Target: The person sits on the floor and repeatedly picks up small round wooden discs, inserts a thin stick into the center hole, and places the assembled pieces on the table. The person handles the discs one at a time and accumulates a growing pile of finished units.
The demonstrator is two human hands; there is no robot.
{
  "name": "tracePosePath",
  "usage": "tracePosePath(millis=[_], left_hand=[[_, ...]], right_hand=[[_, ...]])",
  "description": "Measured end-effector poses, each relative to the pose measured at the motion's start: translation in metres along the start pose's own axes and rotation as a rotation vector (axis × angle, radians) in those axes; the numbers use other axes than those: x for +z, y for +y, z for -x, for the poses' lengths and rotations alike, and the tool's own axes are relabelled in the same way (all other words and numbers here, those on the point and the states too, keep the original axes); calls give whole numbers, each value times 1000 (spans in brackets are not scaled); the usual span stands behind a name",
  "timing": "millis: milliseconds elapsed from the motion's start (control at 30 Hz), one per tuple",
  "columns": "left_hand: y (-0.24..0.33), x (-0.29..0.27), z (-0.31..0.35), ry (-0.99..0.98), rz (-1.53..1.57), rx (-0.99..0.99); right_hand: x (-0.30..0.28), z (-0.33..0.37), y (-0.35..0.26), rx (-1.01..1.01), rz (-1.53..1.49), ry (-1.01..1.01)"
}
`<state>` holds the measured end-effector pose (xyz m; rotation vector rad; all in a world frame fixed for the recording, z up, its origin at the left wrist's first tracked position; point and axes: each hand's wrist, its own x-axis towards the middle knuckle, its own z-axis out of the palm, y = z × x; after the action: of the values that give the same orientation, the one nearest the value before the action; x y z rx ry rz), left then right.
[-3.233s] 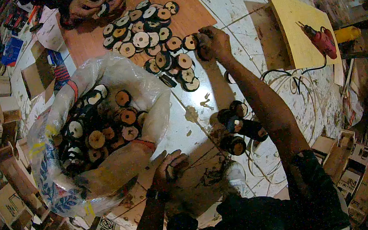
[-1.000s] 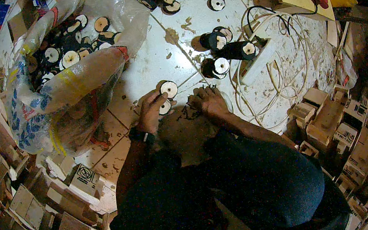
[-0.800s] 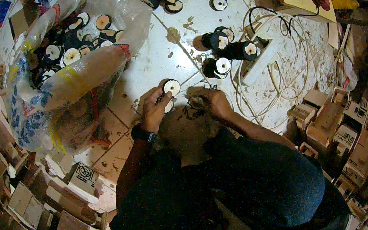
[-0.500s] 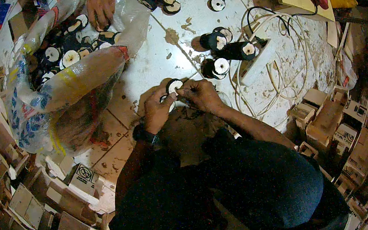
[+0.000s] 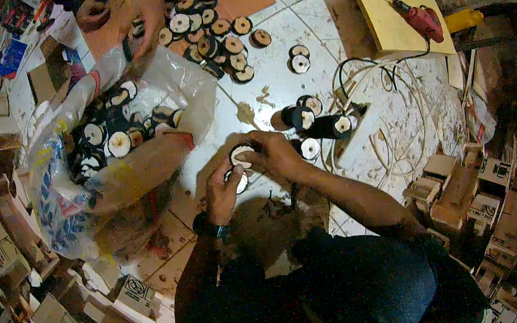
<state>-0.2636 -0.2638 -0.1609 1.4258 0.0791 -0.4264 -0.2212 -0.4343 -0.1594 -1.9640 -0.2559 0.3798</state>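
Note:
A round black-edged disc [image 5: 242, 156] with a pale face is held between my two hands. My left hand [image 5: 221, 189] grips its lower left side, fingers closed. From the right, my right hand [image 5: 277, 155] curls over its upper edge, with the thumb against the face. A second pale-faced disc [image 5: 242, 183] shows just below, beside my left fingers; whether it is held or lies on the floor I cannot tell. Close to my right hand, short stacks of similar discs [image 5: 309, 148] stand or lie on the white tiles.
To the left, a clear plastic sack [image 5: 138, 175] holds many discs. Beyond lies a loose pile of discs [image 5: 232, 45], near another person's hand [image 5: 149, 17]. A red drill [image 5: 420, 23] rests on a yellow board [image 5: 378, 18]. Coiled cable [image 5: 398, 138] and cardboard boxes [image 5: 463, 178] lie right.
The view has shifted, showing more of the far side. My right hand has moved from a pinch at the disc's side to over its top. The other person's hand has left the sack.

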Motion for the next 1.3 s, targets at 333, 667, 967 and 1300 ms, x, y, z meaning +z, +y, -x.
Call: tracePosePath(millis=[333,667,967,1300], left_hand=[[-19,-1,-2,63,555,-332],[-60,-13,19,161,796,-376],[-66,-16,24,7,1130,-399],[-63,-17,29,33,1225,-342]], right_hand=[[-108,-211,89,379,-91,511],[-31,-15,21,87,381,160],[26,127,47,-81,831,-297],[30,136,69,-264,1024,-355]])
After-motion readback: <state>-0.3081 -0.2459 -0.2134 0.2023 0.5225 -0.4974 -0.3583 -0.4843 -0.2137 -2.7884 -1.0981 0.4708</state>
